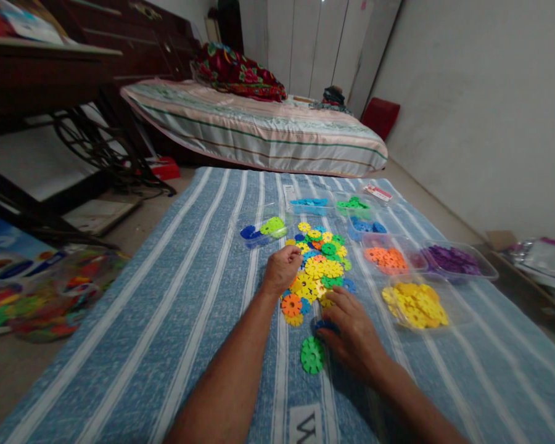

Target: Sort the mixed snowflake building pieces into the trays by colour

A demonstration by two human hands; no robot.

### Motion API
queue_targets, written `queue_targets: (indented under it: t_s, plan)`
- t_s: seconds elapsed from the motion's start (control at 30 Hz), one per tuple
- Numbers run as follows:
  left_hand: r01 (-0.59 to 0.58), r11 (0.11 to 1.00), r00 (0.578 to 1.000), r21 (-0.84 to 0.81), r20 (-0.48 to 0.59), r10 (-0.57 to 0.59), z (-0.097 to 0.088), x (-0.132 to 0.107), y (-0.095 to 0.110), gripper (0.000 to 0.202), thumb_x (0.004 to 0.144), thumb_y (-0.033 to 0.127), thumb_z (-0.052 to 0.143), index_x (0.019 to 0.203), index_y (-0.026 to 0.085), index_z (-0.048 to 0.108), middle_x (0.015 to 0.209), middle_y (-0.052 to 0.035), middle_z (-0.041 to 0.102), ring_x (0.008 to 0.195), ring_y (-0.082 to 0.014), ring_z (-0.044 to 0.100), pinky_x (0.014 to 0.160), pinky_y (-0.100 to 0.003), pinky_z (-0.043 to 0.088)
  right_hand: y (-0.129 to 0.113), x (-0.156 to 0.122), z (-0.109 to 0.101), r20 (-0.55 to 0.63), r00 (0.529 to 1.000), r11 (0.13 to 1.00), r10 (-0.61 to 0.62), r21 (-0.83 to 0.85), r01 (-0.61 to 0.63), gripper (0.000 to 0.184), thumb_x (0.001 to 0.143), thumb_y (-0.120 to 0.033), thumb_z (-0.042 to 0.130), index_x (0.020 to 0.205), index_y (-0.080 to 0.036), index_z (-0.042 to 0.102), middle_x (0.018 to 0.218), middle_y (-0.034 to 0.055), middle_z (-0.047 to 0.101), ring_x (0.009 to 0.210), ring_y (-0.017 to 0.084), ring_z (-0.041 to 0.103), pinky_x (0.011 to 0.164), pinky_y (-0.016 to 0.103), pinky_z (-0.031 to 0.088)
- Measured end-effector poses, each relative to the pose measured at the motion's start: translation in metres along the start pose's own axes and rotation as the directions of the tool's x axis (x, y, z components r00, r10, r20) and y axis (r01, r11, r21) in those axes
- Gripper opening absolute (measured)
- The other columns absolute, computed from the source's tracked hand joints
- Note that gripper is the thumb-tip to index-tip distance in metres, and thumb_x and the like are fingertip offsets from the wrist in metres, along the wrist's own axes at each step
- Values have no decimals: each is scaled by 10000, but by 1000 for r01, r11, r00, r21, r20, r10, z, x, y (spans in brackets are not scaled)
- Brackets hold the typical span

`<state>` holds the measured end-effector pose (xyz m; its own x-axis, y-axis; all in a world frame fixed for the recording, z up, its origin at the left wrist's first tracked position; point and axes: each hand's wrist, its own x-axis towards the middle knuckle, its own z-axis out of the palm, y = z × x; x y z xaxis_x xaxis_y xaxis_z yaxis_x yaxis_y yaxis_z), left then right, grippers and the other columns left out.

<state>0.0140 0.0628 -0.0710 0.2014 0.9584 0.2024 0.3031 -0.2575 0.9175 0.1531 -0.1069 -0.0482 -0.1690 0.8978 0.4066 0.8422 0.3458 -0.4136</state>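
Note:
A heap of notched plastic snowflake discs (pixel 324 269) in yellow, green, orange and blue lies between my hands. My left hand (pixel 283 269) is closed at the heap's left side, its fingertips curled inward; whatever they pinch is hidden. On the near right, my right hand (pixel 351 324) is bent round a dark blue disc (pixel 326 325), which shows tilted between thumb and fingers. Its fingertips reach a yellow disc (pixel 326 300) at the heap's edge. A green disc (pixel 312 355) lies apart on the cloth, just below that hand. An orange disc (pixel 291 304) rests at the near left edge.
Clear boxes hold sorted discs: yellow (pixel 416 304), orange (pixel 386 259), purple (pixel 453 259), blue (pixel 369 226), green (pixel 353 205) and light blue (pixel 309 203). Left of them, another box holds lime discs (pixel 273 227) and dark blue ones. A striped cloth (pixel 203 296) covers the table; a bed (pixel 259 132) stands beyond.

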Motion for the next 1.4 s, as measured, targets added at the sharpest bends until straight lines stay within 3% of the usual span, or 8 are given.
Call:
queue_targets:
  t_s: [0.2,0.3,0.4,0.47,0.63,0.83,1.0,1.4]
  plan:
    - [-5,1000,1000,6,6,5,0,0,-1,173,734,244,563,852,176,669,702,2,653,680,-139,617,643,-217,487,18,30,-33,31,998,995,-54,80,52,82,839,-190,581,765,-213,606,1012,75,657,1059,218,590,924,399,491]
    - [-3,1000,1000,-4,8,3,0,0,-2,177,731,238,563,855,174,671,704,1,651,686,-140,618,645,-219,485,47,63,-66,-154,984,993,-92,-86,80,115,849,-217,580,738,-202,607,984,94,659,1018,233,595,890,414,487]
    - [9,1000,1000,-20,4,-9,0,0,-1,177,728,227,566,857,167,671,697,0,652,674,-138,616,634,-219,483,74,89,-94,-418,905,949,-78,-310,-61,83,831,-247,596,792,-186,638,920,113,662,963,268,591,874,465,464]
    - [15,999,1000,-31,1,-15,-1,1,0,170,726,220,568,851,168,671,693,1,655,669,-137,617,631,-218,484,79,95,-98,-485,872,932,-61,-341,-124,96,825,-270,607,841,-184,647,892,104,661,914,262,594,852,456,468]
    - [30,998,1000,-56,6,-30,-1,1,3,155,720,205,555,820,180,670,693,7,666,673,-137,628,627,-214,487,43,73,-46,-264,958,983,-115,-171,71,101,864,-258,562,846,-198,641,941,101,654,971,240,589,864,410,493]
    - [23,995,1000,-100,24,-21,-1,2,-1,168,742,222,517,818,178,660,662,15,662,645,-129,629,613,-217,490,-10,54,19,-61,994,994,-92,-64,88,151,830,-282,619,956,-205,652,1113,122,623,1181,287,497,963,468,453]
    - [28,993,999,-114,25,-26,-1,4,-6,166,729,239,530,824,176,651,667,14,666,631,-127,632,603,-220,488,-29,54,33,65,997,988,-38,-149,47,278,755,-300,707,995,-170,654,1206,153,580,1229,344,445,974,512,436]
    - [63,990,998,-127,31,-59,-3,4,-4,151,717,259,531,786,180,640,642,15,657,582,-122,606,555,-210,464,-22,43,36,-104,990,990,-97,95,107,82,826,-191,556,859,-221,625,1045,85,651,1091,238,563,953,425,469]
